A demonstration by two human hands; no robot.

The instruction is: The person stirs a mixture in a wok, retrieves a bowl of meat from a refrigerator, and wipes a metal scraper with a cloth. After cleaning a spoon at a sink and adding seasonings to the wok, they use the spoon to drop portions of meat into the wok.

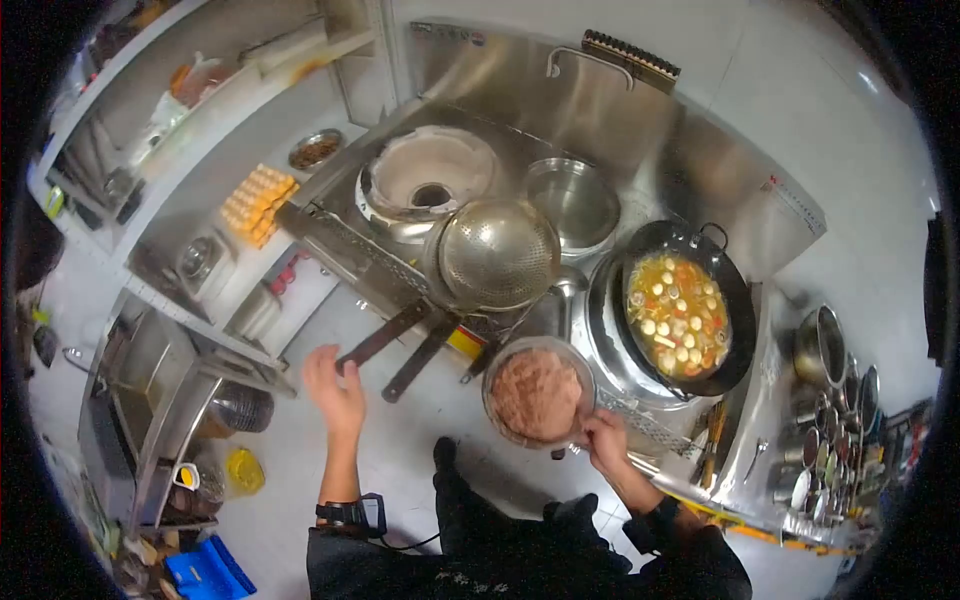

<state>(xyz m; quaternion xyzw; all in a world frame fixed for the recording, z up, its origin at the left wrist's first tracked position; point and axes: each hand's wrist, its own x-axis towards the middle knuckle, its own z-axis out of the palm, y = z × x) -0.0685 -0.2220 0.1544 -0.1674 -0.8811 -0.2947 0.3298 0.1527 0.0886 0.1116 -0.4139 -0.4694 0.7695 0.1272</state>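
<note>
My right hand [605, 440] grips the rim of a round bowl [490, 405] and holds it above the floor, in front of the stove. Pale pinkish-brown meat [537, 393], which looks minced, fills the bowl. Near the wooden handle [385, 338] of a perforated strainer [500, 253] is my left hand [335, 385], its fingers apart and nothing in it. A second dark handle [422, 358] sticks out beside the first. To the right, a black wok [738, 330] holds broth [678, 315] with pale round pieces and orange bits.
Behind the strainers are an unoccupied burner ring [425, 165] and a metal pot [572, 200] of liquid. A faucet [590, 55] arches over the back. Shelves at left carry an egg tray [258, 203] and a bowl [317, 149]. Ladles and metal containers [822, 345] stand at right.
</note>
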